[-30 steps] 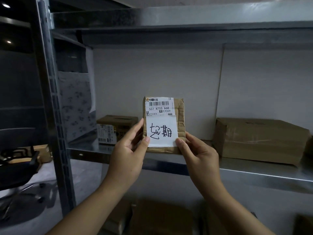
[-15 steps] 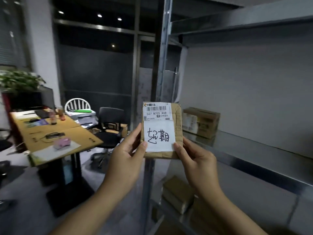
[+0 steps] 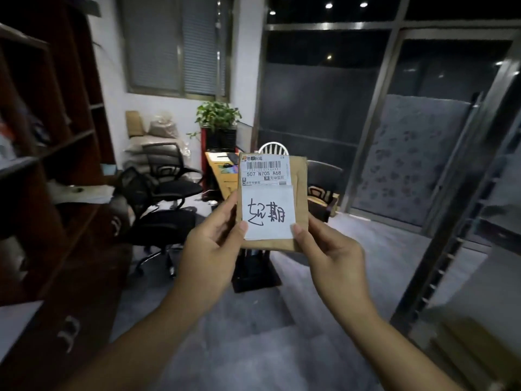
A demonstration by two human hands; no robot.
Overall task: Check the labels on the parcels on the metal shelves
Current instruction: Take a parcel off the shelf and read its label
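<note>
Left hand (image 3: 210, 249) and right hand (image 3: 331, 256) pinch flat brown-paper parcel (image 3: 300, 197).

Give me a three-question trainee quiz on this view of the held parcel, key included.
1. True or false: only the left hand grips the brown parcel.
2. Which code is printed beneath the barcode on the shipping label? A) 507 N705 A68 B) 705 N507 A86 C) 608 A705 N57
3. Fill in: the handwritten white slip sits directly ____ the shipping label.
Key: 1 false, the right hand grips it too; 2 A; 3 below.
</note>
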